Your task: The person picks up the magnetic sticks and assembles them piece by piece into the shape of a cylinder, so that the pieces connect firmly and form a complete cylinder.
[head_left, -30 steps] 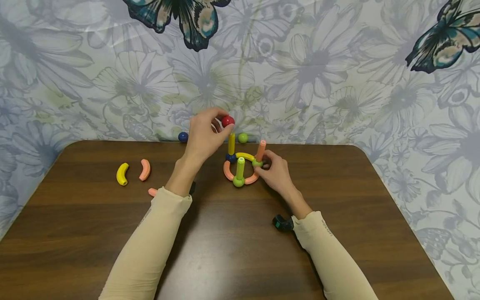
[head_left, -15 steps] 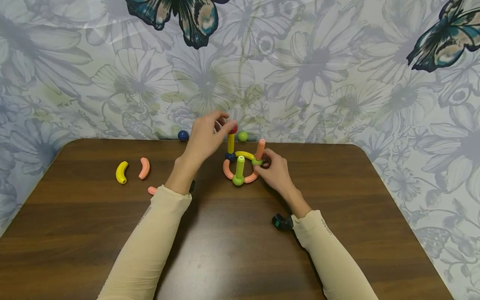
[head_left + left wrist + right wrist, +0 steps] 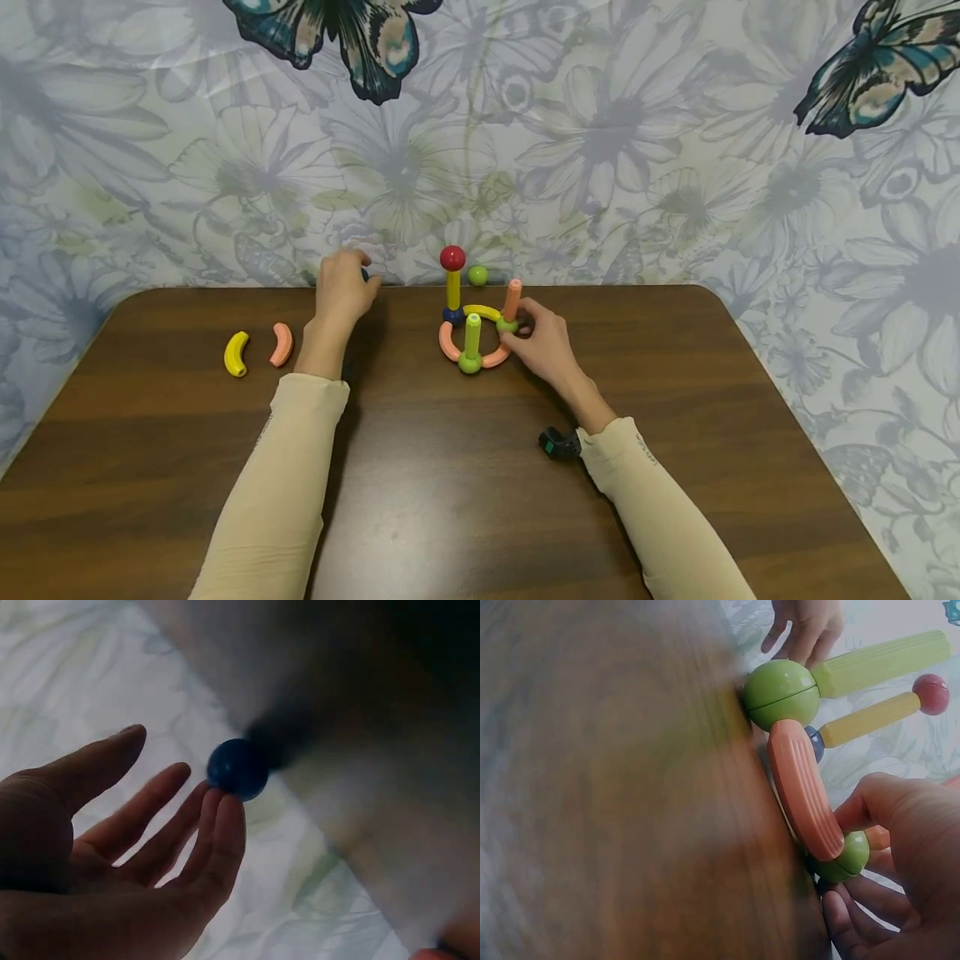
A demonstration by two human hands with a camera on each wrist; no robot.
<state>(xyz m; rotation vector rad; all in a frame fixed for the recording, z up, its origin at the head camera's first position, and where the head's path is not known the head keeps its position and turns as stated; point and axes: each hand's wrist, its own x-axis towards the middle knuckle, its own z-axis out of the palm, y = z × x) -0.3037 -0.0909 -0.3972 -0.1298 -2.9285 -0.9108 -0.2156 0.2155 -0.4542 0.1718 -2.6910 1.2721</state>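
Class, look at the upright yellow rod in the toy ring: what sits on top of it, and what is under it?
A red ball caps the yellow rod. Under it sits a dark blue ball, part of the ring on the table. How they join cannot be seen.

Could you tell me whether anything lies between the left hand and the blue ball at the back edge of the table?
Nothing visible does. In the left wrist view the left hand is open, and its fingertips reach right up to the blue ball, with no other piece in between.
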